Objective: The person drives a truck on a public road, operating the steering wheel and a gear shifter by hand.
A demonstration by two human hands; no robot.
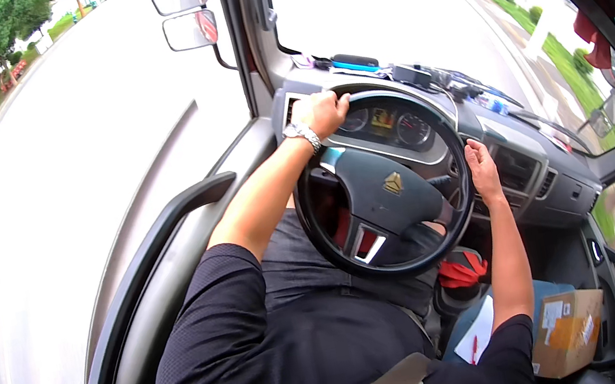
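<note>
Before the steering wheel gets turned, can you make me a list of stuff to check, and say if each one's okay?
1. Left grip on the steering wheel: ok, it's on the upper left of the rim.
2. Right grip on the wheel: cannot tell; it's right by the rim, but touching isn't clear.
3. Gauges in sight: ok, they show through the wheel.
4. Cardboard box away from the wheel: ok, it's off at the lower right.
5. Red pen tucked away: not ok, it lies on the white paper.
</note>
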